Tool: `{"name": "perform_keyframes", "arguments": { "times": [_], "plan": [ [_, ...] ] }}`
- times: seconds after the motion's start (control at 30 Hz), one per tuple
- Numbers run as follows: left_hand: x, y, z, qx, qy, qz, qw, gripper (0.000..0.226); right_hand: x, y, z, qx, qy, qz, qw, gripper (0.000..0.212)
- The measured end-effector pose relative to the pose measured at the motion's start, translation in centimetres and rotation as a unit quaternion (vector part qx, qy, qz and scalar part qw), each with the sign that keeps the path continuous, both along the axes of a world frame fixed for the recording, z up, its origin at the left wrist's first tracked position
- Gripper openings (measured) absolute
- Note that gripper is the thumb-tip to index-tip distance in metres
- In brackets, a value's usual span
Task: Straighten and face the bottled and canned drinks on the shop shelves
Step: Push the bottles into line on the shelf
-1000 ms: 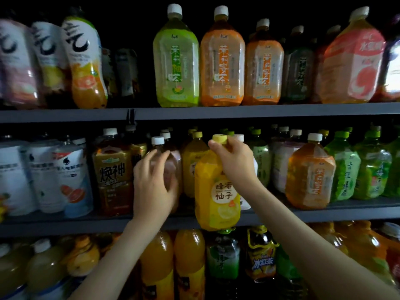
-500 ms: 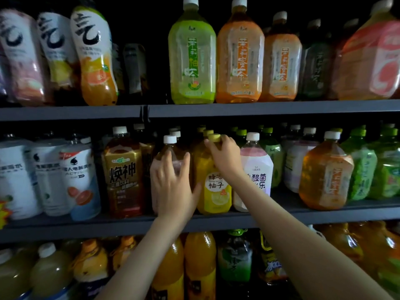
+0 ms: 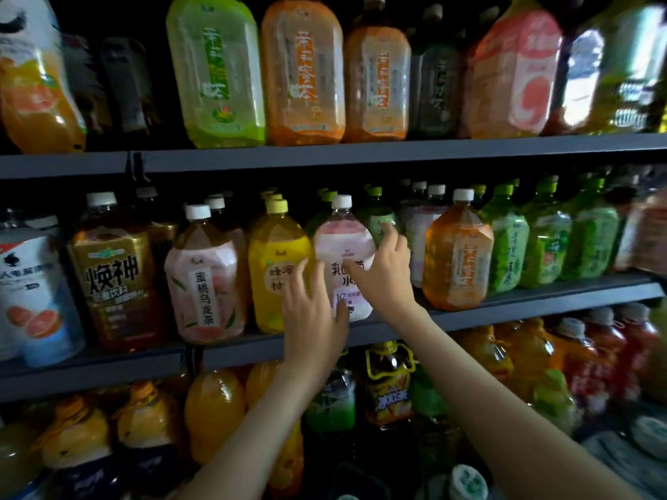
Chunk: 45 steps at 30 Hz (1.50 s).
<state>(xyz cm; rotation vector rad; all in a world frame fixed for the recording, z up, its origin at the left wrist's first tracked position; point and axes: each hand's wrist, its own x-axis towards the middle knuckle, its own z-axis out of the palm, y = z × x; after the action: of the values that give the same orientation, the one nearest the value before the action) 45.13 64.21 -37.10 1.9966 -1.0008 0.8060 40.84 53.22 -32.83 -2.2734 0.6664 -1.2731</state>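
Note:
On the middle shelf (image 3: 361,332) a pink-and-white bottle (image 3: 343,243) with a white cap stands upright, label forward. My right hand (image 3: 388,279) holds its right side, thumb across the label and fingers round the shoulder. My left hand (image 3: 312,312) is spread with straight fingers in front of the yellow bottle (image 3: 274,258) to its left, its thumb against the pink-and-white bottle's lower label. Left of the yellow one stands a pink peach tea bottle (image 3: 204,283), free of both hands.
A gold-labelled brown bottle (image 3: 115,279) and white bottles (image 3: 32,294) fill the shelf's left; an orange bottle (image 3: 456,254) and green bottles (image 3: 548,240) fill the right. The upper shelf (image 3: 361,149) carries large bottles. More orange and green bottles (image 3: 213,409) crowd the lowest shelf.
The yellow bottle went from my right hand back onto the shelf. My right hand moved from its cap to the pink-and-white bottle. My left hand left the peach bottle and shifted right.

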Motion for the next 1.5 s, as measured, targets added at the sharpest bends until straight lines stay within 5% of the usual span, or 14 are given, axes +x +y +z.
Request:
{"name": "perform_keyframes", "arguments": {
  "times": [0.33,0.53,0.7,0.97,1.17,1.33,1.5],
  "plan": [
    [0.9,2.3,0.7,0.004,0.059,0.048,0.997,0.059,3.0,1.5,-0.7,0.12,-0.012,0.028,0.992,0.118],
    [0.4,2.7,1.0,-0.009,0.105,-0.005,0.994,0.053,2.8,1.4,-0.7,0.117,-0.03,0.029,0.992,0.083],
    [-0.4,1.8,2.2,0.007,0.22,-0.034,0.975,0.06,1.9,1.0,0.1,0.109,0.013,0.057,0.992,0.096],
    [-0.6,1.6,4.9,-0.01,0.184,-0.025,0.983,0.044,2.8,-0.3,6.2,0.124,0.015,0.16,0.979,0.092],
    [0.4,1.2,7.4,0.071,0.204,-0.043,0.976,0.059,2.4,-0.2,7.1,-0.034,0.046,0.034,0.998,0.043],
    [-0.5,0.9,7.0,0.095,0.22,-0.163,0.957,0.088,-2.1,0.5,6.2,-0.142,0.058,0.041,0.987,0.034],
    [-3.9,1.3,6.7,0.108,0.227,-0.304,0.919,0.071,-7.5,0.4,4.2,-0.148,0.047,0.096,0.983,0.022]
  ]
}}
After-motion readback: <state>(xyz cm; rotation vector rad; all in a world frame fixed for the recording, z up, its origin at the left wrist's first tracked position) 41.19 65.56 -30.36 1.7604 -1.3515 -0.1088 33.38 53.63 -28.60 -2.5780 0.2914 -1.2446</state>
